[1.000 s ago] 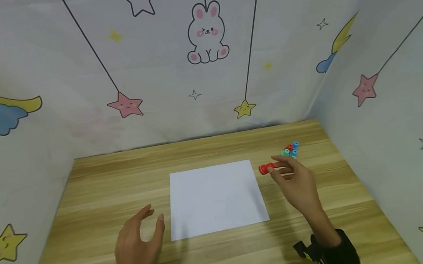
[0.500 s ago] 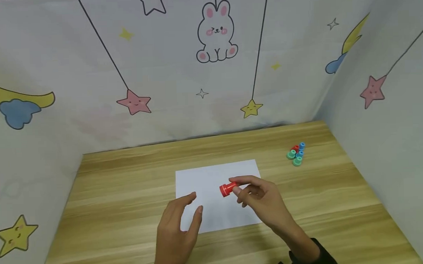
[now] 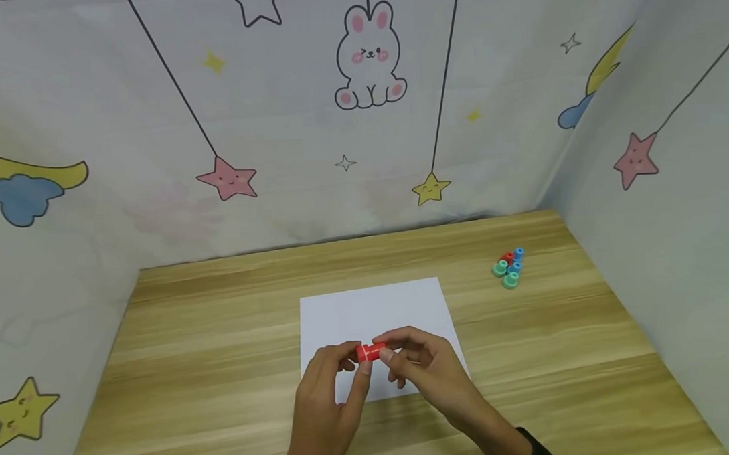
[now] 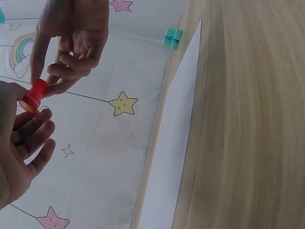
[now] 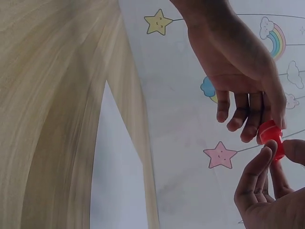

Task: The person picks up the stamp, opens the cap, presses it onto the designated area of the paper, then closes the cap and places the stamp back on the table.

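Red piece pinched at both ends, up in the air over the paper.
From where I'm standing, the left hand has thumb and fingertips on the wide end, and the right hand is pinching the narrow end, so both are gripping the same thing. Paper's lying flat on the wood table, with five more pieces in blue, green and red bunched off toward the far right corner.

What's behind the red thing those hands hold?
In the head view, white paper shows behind the red piece. The left hand and right hand cover parts of the paper; those can't be seen.
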`<state>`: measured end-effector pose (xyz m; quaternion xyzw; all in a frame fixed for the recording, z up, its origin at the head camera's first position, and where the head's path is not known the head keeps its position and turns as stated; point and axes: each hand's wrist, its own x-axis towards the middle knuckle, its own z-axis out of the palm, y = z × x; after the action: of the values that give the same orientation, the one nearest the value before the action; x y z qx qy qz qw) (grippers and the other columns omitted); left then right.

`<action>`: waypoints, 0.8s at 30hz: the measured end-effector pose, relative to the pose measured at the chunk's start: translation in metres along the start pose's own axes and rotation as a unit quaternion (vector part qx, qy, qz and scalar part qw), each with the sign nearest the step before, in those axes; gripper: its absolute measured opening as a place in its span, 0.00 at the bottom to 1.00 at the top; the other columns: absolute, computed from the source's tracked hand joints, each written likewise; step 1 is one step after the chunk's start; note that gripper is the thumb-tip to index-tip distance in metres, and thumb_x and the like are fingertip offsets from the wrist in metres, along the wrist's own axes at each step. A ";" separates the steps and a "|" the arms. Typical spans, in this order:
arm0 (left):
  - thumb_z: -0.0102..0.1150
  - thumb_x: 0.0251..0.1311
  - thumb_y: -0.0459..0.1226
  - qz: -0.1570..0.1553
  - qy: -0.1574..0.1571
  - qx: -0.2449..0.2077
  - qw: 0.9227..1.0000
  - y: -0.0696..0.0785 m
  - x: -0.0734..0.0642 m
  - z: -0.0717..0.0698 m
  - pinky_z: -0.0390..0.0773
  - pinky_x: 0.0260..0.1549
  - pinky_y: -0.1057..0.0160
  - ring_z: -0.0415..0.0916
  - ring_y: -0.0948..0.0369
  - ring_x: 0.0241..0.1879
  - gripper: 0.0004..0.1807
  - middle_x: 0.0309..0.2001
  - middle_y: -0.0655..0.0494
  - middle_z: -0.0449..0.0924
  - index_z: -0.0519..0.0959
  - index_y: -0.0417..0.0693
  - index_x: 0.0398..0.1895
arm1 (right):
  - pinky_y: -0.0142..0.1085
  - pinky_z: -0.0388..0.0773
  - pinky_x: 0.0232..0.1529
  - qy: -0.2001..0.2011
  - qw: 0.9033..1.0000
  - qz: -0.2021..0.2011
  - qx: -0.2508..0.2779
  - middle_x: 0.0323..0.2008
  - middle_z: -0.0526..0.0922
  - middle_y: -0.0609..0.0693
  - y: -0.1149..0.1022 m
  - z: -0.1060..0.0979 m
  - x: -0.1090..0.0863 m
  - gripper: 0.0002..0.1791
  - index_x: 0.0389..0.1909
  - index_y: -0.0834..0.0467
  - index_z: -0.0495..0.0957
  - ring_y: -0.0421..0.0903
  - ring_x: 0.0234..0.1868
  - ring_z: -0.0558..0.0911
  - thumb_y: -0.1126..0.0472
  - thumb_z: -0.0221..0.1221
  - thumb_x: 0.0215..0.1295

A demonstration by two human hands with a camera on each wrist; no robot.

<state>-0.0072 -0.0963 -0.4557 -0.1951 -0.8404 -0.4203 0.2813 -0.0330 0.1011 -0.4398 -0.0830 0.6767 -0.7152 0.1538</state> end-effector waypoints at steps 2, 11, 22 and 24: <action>0.63 0.71 0.34 0.013 -0.009 0.005 1.000 0.000 0.000 0.002 0.79 0.48 0.73 0.80 0.63 0.40 0.12 0.44 0.59 0.82 0.80 0.43 0.54 | 0.35 0.84 0.35 -0.018 1.000 -0.013 -0.002 0.48 0.85 0.56 0.001 0.001 0.000 0.12 0.55 0.60 0.81 0.44 0.33 0.85 0.60 0.62 0.77; 0.46 0.79 0.42 0.138 0.006 0.063 0.988 0.001 0.008 0.017 0.68 0.31 0.71 0.67 0.65 0.30 0.15 0.32 0.60 0.72 0.78 0.42 0.41 | 0.32 0.76 0.20 -0.035 0.995 0.012 -0.090 0.20 0.78 0.47 -0.002 0.009 0.003 0.32 0.26 0.63 0.78 0.39 0.21 0.76 0.47 0.43 0.88; 0.44 0.76 0.38 0.170 0.046 0.098 0.980 -0.004 0.013 0.031 0.55 0.22 0.75 0.55 0.68 0.22 0.20 0.22 0.63 0.60 0.67 0.51 0.20 | 0.26 0.60 0.20 -0.017 0.989 0.050 -0.139 0.12 0.66 0.41 0.000 0.026 0.002 0.36 0.17 0.66 0.72 0.33 0.16 0.62 0.51 0.41 0.88; 0.47 0.70 0.35 0.147 0.048 0.084 0.984 -0.005 0.009 0.032 0.54 0.22 0.78 0.54 0.69 0.22 0.18 0.20 0.63 0.59 0.65 0.52 0.18 | 0.26 0.58 0.19 -0.001 0.988 0.054 -0.144 0.11 0.65 0.41 0.002 0.029 -0.001 0.37 0.15 0.65 0.71 0.33 0.15 0.61 0.50 0.41 0.88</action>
<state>-0.0269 -0.0718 -0.4682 -0.2721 -0.8204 -0.3111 0.3952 -0.0226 0.0736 -0.4398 -0.0679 0.7758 -0.6012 0.1791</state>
